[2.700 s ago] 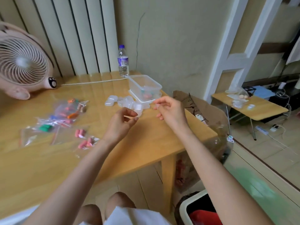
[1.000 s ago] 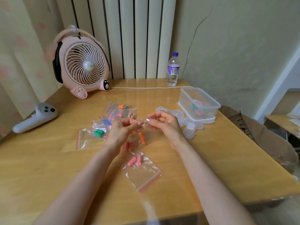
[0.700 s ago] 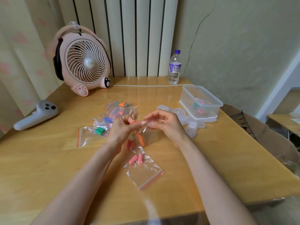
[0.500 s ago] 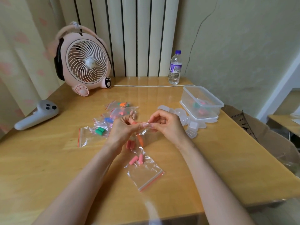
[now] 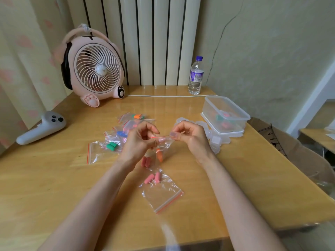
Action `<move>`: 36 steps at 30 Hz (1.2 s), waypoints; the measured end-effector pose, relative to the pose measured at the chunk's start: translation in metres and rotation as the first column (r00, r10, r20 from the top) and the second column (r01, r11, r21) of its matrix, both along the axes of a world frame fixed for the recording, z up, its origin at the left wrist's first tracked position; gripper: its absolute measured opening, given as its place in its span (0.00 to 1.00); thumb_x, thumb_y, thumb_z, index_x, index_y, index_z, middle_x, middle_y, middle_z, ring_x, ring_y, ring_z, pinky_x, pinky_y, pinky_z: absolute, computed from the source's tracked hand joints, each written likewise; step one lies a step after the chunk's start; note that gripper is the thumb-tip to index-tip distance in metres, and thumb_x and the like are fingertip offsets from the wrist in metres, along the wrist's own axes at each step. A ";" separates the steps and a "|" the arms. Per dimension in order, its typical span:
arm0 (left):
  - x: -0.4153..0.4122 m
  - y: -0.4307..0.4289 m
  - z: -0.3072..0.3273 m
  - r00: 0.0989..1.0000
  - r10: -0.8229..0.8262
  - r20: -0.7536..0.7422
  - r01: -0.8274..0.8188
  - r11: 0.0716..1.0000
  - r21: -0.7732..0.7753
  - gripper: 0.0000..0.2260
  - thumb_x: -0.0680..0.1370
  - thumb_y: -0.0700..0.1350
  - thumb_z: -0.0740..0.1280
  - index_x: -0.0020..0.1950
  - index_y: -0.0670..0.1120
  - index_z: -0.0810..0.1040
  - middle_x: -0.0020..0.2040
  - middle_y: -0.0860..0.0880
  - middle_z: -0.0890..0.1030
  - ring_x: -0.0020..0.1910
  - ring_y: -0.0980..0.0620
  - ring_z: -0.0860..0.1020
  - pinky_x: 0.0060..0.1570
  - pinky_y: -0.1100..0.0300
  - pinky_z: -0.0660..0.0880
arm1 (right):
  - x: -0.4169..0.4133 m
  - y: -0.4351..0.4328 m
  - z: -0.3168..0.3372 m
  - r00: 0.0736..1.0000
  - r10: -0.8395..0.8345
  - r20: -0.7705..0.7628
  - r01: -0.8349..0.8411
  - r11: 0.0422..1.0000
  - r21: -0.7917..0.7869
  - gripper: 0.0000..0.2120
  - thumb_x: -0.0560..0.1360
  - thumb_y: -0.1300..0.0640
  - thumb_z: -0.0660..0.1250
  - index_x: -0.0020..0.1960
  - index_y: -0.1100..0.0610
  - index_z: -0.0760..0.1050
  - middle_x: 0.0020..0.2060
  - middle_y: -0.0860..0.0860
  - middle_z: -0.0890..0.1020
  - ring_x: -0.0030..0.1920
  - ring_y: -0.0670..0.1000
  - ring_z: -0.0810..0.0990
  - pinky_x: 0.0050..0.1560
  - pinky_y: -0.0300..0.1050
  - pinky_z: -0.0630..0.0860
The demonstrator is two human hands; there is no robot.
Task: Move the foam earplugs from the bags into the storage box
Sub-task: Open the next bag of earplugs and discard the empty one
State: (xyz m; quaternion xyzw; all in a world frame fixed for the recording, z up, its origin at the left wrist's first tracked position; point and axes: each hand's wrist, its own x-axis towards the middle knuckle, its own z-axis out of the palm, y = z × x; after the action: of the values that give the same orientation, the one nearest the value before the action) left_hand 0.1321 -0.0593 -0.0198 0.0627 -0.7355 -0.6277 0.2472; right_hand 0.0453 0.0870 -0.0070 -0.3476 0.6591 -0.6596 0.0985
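Note:
Above the middle of the wooden table (image 5: 244,178), my left hand (image 5: 137,142) and my right hand (image 5: 190,136) each pinch one end of the red zip strip of a small clear bag (image 5: 163,144). An orange earplug (image 5: 159,156) hangs inside that bag. Two pink earplugs (image 5: 146,161) show just below my left hand. Nearer to me lies another zip bag (image 5: 161,192) with two pink earplugs (image 5: 152,178) in it. Several more bags (image 5: 116,142) with green, blue and orange plugs lie to the left. The clear storage box (image 5: 224,115) at the right holds a few coloured plugs.
A pink desk fan (image 5: 94,73) and its white cable (image 5: 163,96) stand at the back, beside a water bottle (image 5: 195,77). A white controller (image 5: 41,128) lies at the left. Small clear plastic cases (image 5: 213,140) cluster next to the box. A cardboard box (image 5: 290,153) sits off the table's right edge.
My head turned from the storage box back to the bags. Both hands took up the bag with the orange plug, and over the last second they have drawn slightly apart along its zip strip.

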 end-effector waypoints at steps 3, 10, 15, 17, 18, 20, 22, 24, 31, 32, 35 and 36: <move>0.001 0.002 0.000 1.000 -0.022 0.000 0.022 0.999 -0.031 0.11 0.66 0.40 0.75 0.39 0.44 0.73 0.28 0.49 0.70 0.27 0.54 0.69 0.29 0.57 0.67 | 0.002 0.000 0.001 0.996 0.066 0.058 -0.063 0.996 -0.056 0.06 0.69 0.67 0.70 0.35 0.60 0.74 0.35 0.53 0.78 0.36 0.47 0.74 0.42 0.38 0.72; 0.004 0.006 0.002 0.990 -0.140 -0.029 0.138 0.989 -0.052 0.10 0.69 0.47 0.74 0.39 0.46 0.74 0.33 0.50 0.76 0.35 0.50 0.74 0.39 0.47 0.72 | 0.005 0.002 0.004 0.969 0.179 0.168 -0.153 0.975 -0.158 0.06 0.70 0.62 0.67 0.35 0.58 0.72 0.28 0.50 0.76 0.30 0.44 0.73 0.34 0.32 0.68; 0.008 0.007 0.009 0.987 -0.136 -0.081 0.139 0.989 0.040 0.06 0.70 0.43 0.70 0.39 0.43 0.75 0.41 0.48 0.81 0.43 0.55 0.77 0.46 0.66 0.73 | 0.005 0.001 0.004 0.994 0.057 0.095 -0.054 0.998 -0.033 0.08 0.75 0.66 0.65 0.37 0.60 0.71 0.27 0.53 0.74 0.28 0.43 0.72 0.32 0.30 0.68; 0.009 0.008 0.011 0.985 -0.164 -0.055 0.165 0.986 0.021 0.05 0.73 0.39 0.68 0.40 0.42 0.73 0.38 0.48 0.80 0.37 0.59 0.76 0.39 0.71 0.70 | 0.005 -0.001 0.002 0.996 0.025 0.088 -0.026 1.000 0.001 0.08 0.75 0.66 0.66 0.38 0.59 0.71 0.27 0.51 0.73 0.28 0.42 0.71 0.32 0.30 0.68; 0.009 0.008 0.010 0.985 -0.168 -0.028 0.168 0.986 -0.005 0.05 0.74 0.37 0.67 0.40 0.41 0.72 0.36 0.49 0.79 0.35 0.59 0.75 0.37 0.70 0.69 | 0.005 -0.002 0.001 0.996 0.015 0.086 -0.015 1.000 0.009 0.08 0.74 0.65 0.66 0.38 0.58 0.72 0.29 0.50 0.74 0.28 0.42 0.72 0.32 0.31 0.68; 0.007 0.006 0.007 0.990 -0.139 0.012 0.139 0.990 -0.027 0.05 0.76 0.37 0.66 0.41 0.41 0.71 0.33 0.50 0.78 0.34 0.56 0.73 0.36 0.67 0.69 | 0.004 -0.003 0.001 0.995 0.005 0.097 -0.006 1.000 0.016 0.05 0.74 0.64 0.67 0.42 0.57 0.74 0.34 0.51 0.76 0.31 0.44 0.74 0.32 0.34 0.70; 0.004 0.004 0.004 0.998 -0.062 0.003 0.062 0.998 0.019 0.05 0.76 0.38 0.66 0.41 0.42 0.72 0.33 0.50 0.77 0.34 0.54 0.74 0.38 0.65 0.71 | 0.002 -0.002 0.001 0.990 -0.013 0.138 0.009 1.000 0.028 0.03 0.75 0.62 0.67 0.46 0.55 0.75 0.41 0.52 0.78 0.34 0.48 0.77 0.32 0.38 0.73; 0.001 0.001 0.001 0.999 0.046 -0.004 -0.045 0.994 0.102 0.07 0.77 0.40 0.65 0.40 0.43 0.72 0.35 0.49 0.78 0.33 0.55 0.75 0.38 0.64 0.73 | -0.003 -0.001 -0.002 0.985 -0.076 0.153 0.061 0.993 0.104 0.02 0.77 0.59 0.65 0.46 0.52 0.75 0.47 0.55 0.79 0.33 0.50 0.78 0.33 0.41 0.73; -0.003 -0.010 -0.006 0.971 0.204 0.126 -0.224 0.959 0.172 0.10 0.79 0.42 0.64 0.38 0.40 0.71 0.32 0.44 0.76 0.27 0.54 0.78 0.36 0.59 0.76 | -0.008 0.006 -0.004 0.978 -0.129 0.166 0.112 0.988 0.110 0.13 0.72 0.73 0.63 0.46 0.57 0.77 0.47 0.55 0.77 0.31 0.46 0.79 0.32 0.36 0.74; -0.003 -0.008 -0.006 0.971 0.196 0.136 -0.218 0.961 0.170 0.12 0.79 0.42 0.64 0.37 0.41 0.70 0.31 0.44 0.76 0.26 0.54 0.78 0.33 0.60 0.77 | -0.008 0.006 -0.002 0.978 -0.137 0.157 0.125 0.989 0.084 0.14 0.72 0.75 0.62 0.45 0.57 0.77 0.47 0.55 0.78 0.32 0.46 0.80 0.32 0.36 0.75; -0.002 -0.005 -0.006 0.960 0.194 0.201 -0.224 0.965 0.137 0.13 0.79 0.44 0.64 0.36 0.42 0.69 0.27 0.47 0.76 0.24 0.54 0.77 0.25 0.63 0.74 | -0.007 0.006 0.001 0.979 -0.100 0.177 0.103 0.995 -0.009 0.16 0.71 0.77 0.56 0.43 0.61 0.77 0.40 0.58 0.79 0.35 0.50 0.80 0.36 0.37 0.77; -0.002 -0.005 -0.007 0.951 0.204 0.233 -0.233 0.967 0.106 0.13 0.79 0.44 0.63 0.36 0.41 0.69 0.27 0.47 0.76 0.23 0.54 0.76 0.23 0.63 0.73 | -0.006 0.006 0.001 0.979 -0.085 0.185 0.094 0.995 -0.042 0.17 0.70 0.77 0.54 0.43 0.62 0.77 0.38 0.59 0.79 0.36 0.51 0.80 0.38 0.38 0.78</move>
State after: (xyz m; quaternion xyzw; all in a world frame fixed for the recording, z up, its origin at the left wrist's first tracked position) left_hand 0.1297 -0.0644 -0.0263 0.2291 -0.7037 -0.6329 0.2276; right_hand 0.0389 0.0926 -0.0057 -0.2580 0.6455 -0.7088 0.1200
